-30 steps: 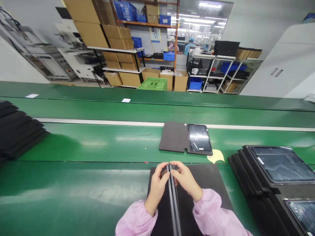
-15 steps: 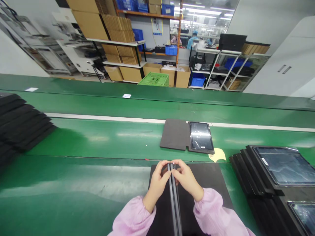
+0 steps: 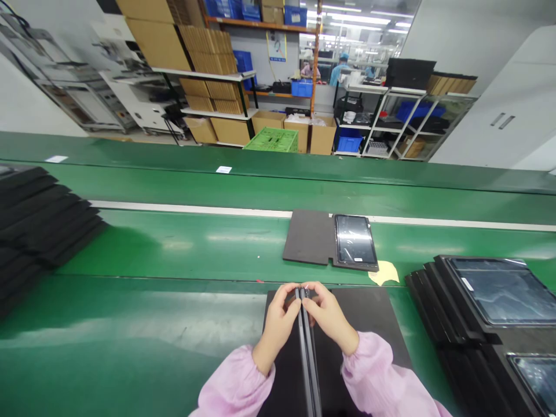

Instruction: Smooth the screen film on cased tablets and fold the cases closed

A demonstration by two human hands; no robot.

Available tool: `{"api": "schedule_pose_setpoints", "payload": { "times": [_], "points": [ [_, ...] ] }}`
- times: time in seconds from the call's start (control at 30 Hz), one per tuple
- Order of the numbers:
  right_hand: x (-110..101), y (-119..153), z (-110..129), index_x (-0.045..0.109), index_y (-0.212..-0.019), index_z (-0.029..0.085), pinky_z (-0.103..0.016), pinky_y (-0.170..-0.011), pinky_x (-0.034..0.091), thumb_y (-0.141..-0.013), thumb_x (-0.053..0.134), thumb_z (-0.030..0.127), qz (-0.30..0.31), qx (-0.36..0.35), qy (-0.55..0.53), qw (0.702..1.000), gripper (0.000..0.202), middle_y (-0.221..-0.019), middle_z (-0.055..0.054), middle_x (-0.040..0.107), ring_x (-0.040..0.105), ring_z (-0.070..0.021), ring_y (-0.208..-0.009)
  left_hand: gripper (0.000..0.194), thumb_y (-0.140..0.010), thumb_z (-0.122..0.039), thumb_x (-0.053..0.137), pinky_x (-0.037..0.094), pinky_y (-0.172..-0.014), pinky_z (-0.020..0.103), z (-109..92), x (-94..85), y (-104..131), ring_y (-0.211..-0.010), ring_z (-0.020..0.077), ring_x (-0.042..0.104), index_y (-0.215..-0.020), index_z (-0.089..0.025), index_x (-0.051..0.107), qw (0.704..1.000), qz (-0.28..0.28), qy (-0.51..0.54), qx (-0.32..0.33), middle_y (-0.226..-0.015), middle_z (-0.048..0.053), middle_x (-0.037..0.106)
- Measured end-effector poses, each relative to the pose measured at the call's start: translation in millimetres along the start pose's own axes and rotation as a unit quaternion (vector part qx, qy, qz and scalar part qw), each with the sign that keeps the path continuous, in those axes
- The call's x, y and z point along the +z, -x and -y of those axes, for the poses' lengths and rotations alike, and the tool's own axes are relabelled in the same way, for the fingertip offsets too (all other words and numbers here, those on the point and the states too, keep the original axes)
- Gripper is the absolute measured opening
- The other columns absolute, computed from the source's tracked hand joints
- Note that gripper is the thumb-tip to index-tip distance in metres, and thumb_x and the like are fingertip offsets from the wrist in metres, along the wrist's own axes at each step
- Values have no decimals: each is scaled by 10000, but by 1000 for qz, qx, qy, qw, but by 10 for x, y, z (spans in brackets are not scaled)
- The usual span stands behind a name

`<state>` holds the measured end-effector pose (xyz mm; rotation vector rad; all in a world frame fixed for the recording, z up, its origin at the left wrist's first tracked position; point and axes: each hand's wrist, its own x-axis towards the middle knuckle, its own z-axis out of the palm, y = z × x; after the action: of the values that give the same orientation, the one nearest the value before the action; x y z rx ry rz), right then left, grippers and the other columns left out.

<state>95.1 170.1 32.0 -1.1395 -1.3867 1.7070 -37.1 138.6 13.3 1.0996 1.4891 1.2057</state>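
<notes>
Two slim dark tablets [image 3: 307,359], seen edge-on, stand upright side by side over a black foam mat [image 3: 369,324]. My left hand [image 3: 278,324] pinches their far end from the left, thumb and fingers closed. From the right, my right hand [image 3: 330,318] closes on the same end, its thumb opposite my left thumb. Their faces are hidden at this angle. Beyond my hands lies an opened black foam sleeve [image 3: 307,237] with a tablet [image 3: 356,240] on its right half, a small white label on the screen.
On the right are stacked black foam sleeves [image 3: 428,307] with tablets [image 3: 499,289] on top. A black foam stack [image 3: 47,220] leans at left. A torn yellow paper [image 3: 384,272] lies by the opened sleeve. Behind the green bench stand shelves and a green crate [image 3: 273,139].
The black foam stack at left has shifted slightly to the right. My hands and the two upright tablets have stayed almost still.
</notes>
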Motion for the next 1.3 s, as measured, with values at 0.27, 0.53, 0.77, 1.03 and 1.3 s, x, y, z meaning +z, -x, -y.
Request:
{"api": "schedule_pose_setpoints", "payload": {
  "times": [0.27,0.53,0.77,1.03,1.3],
  "points": [
    [-6,-6,-5,509,-982,183,-222,-385,423,-687,501,332,6,3,2,1000,331,-552,67,435,438,-102,-393,305,-720,-322,530,389,-957,353,9,12,6,-1006,193,542,-988,-179,565,1000,-9,4,-4,-1033,64,584],
    [-1,-3,-27,501,-986,183,-228,-385,406,-697,506,331,8,-4,-4,1000,325,-564,67,416,421,-104,-392,294,-724,-314,526,384,-964,359,15,19,27,-1015,195,535,-986,-187,566,1000,-12,12,-8,-1041,59,577],
    [-14,1,-33,484,-987,187,-223,-399,402,-705,503,317,20,1,-16,1000,311,-565,74,410,417,-97,-395,311,-746,-310,530,355,-1011,383,12,-3,27,-1055,203,519,-1029,-181,548,999,7,27,-18,-1079,72,566],
    [-82,41,-54,459,-1116,192,-227,-482,456,-667,521,208,79,-22,-36,996,454,-671,53,424,449,-100,-516,514,-698,-387,626,413,-1006,367,11,-57,97,-1141,225,485,-1149,-191,477,993,77,84,9,-1192,93,475],
    [-88,39,-78,479,-1128,195,-209,-467,456,-687,543,206,84,-43,-42,995,446,-806,16,442,446,-82,-542,497,-714,-397,636,393,-1045,387,62,-77,95,-1177,230,462,-1152,-215,487,991,85,106,21,-1195,78,457]
  ]
}}
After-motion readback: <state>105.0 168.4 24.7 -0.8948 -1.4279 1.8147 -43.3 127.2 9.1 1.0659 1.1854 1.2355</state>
